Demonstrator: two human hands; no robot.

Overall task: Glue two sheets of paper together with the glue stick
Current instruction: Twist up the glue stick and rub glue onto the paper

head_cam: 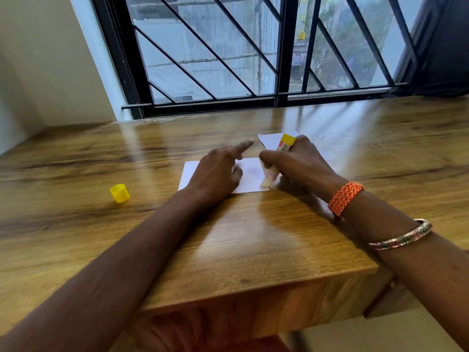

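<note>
A small white sheet of paper [251, 177] lies flat on the wooden table [253, 237]. My left hand [218, 174] rests on its left half, palm down, index finger raised and pointing away. My right hand [299, 163] grips a yellow glue stick [284, 146] tilted down to the left. Its white glue tip [266, 182] touches the sheet near the front right corner. A second white sheet [269, 139] lies just behind my right hand, partly hidden by it.
The yellow cap [119, 193] of the glue stick stands on the table to the left, apart from the paper. A barred window [253, 59] runs along the table's far edge. The table's front edge [253, 290] is near me.
</note>
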